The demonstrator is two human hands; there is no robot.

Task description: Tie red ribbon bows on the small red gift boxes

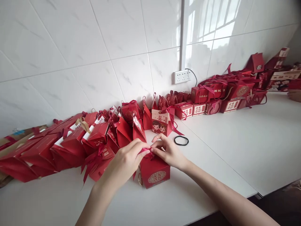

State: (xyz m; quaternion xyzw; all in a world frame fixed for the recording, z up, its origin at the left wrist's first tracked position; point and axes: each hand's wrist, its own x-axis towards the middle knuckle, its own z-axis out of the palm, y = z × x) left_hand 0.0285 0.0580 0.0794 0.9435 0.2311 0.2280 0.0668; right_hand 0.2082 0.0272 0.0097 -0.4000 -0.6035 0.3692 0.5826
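A red gift box with a round gold pattern on its front stands on the white table before me. On its top, both hands meet over a red ribbon. My left hand pinches the ribbon from the left, fingers pressed together. From the right, my right hand pinches it with thumb and forefinger, the other fingers curled. The fingers partly hide the ribbon, so its knot or loop cannot be made out. A gold cord hangs at the box's left side.
Red boxes crowd the left along the tiled wall. Behind my hands stands a box with two cartoon figures, near a black band. More boxes are stacked at right, below a power socket. A seam crosses the white table.
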